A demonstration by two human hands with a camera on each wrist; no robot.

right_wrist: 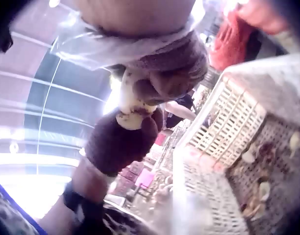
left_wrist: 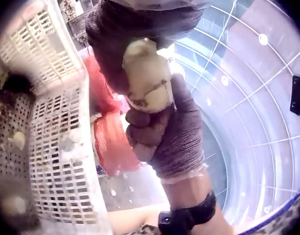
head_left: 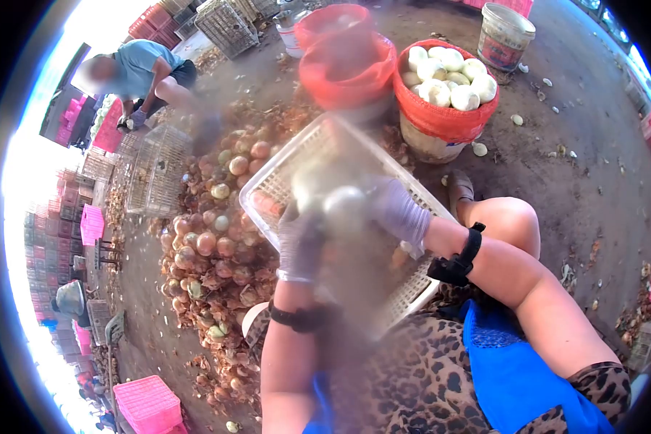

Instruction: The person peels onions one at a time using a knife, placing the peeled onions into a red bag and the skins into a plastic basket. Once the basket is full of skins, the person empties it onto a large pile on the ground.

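Over a white plastic crate (head_left: 372,147), both gloved hands meet around a pale peeled onion (left_wrist: 149,73), which is blurred in the head view. Brown marks and a dark-edged cut run across its side. My left hand (head_left: 300,242) grips the onion from the left, its fingers curled against it in the right wrist view. From the other side my right hand (head_left: 401,210) holds it, with fingers and thumb bent round its end in the left wrist view. Whether the right hand also holds a blade, I cannot tell. Scraps of onion (right_wrist: 264,190) lie on the crate's bottom.
Unpeeled onions (head_left: 206,244) with loose skins are heaped left of the crate. Ahead stands a red-lined bucket (head_left: 441,126) full of peeled onions, beside other red-lined buckets (head_left: 347,72). A white pail (head_left: 506,36) is farther right. Another person (head_left: 148,69) bends at the far left.
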